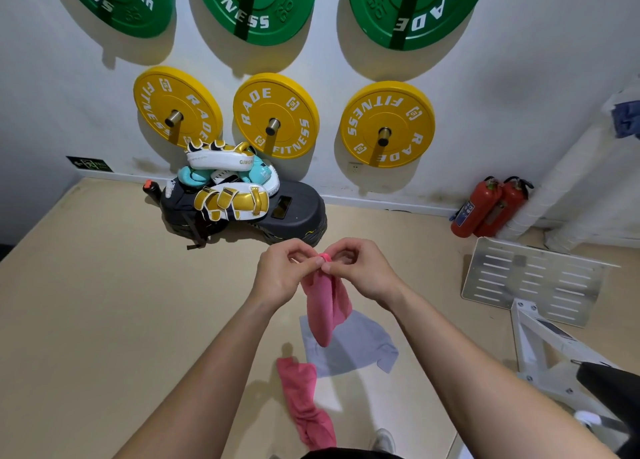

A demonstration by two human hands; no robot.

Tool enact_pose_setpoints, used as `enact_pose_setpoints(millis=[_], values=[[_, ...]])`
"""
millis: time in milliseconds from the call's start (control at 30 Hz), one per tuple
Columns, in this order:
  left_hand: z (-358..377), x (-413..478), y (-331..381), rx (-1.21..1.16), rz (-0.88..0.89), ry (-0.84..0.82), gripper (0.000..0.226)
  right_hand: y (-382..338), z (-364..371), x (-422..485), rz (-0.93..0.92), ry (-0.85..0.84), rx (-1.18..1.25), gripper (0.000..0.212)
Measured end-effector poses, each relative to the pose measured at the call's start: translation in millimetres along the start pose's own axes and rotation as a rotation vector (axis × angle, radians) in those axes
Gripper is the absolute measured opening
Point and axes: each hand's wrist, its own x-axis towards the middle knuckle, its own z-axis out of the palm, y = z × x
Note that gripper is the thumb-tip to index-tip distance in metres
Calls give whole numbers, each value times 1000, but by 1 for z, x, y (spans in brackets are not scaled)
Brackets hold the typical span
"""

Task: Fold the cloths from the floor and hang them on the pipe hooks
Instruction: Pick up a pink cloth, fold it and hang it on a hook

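A pink cloth (325,306) hangs in front of me, pinched at its top edge by both hands. My left hand (282,275) and my right hand (356,271) meet at the cloth's top, fingertips touching the fabric. Below on the tan floor lie a light grey-blue cloth (360,347), spread flat, and a second pink cloth (304,403), crumpled and stretched toward me. At the far right a white wrapped pipe (568,184) runs up the wall, with a blue cloth (627,119) hanging near its top.
Yellow weight plates (277,115) and green ones (252,4) hang on the white wall. A black base piled with boxing pads (228,188) stands against the wall. Two red fire extinguishers (488,205), a slotted metal plate (533,282) and a white frame (550,351) occupy the right.
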Motion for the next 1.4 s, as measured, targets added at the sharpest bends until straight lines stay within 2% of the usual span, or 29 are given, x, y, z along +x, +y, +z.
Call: enact_pose_setpoints(millis=[133,300,367,467,567,700,933,1100,1267,1400], values=[[-4,-3,2,-39,44,-59,8,-9,-8,11,-19,-34,-192,6],[-5,-4,7,-44,62,-53,9,-35,-18,17,-52,-112,-333,10],[-7,-2,9,-65,83,-67,5,-46,-19,18,-66,-144,-365,13],[-10,0,10,-119,107,-124,18,-58,-20,20,-55,-148,-367,16],[-7,1,12,-146,99,-148,11,-65,-21,21,-66,-134,-379,15],[-4,3,11,-144,121,-151,9,-70,-27,22,-100,-70,-340,16],[3,-3,-3,-78,76,-256,9,-91,-35,19,-170,18,-278,12],[11,-4,-14,-15,43,-229,11,-104,-35,21,-215,41,-285,17],[9,-13,-30,130,2,-222,14,-106,-43,30,-254,162,-240,15],[-7,-18,-52,120,-96,-174,17,-101,-52,37,-256,301,-297,14]])
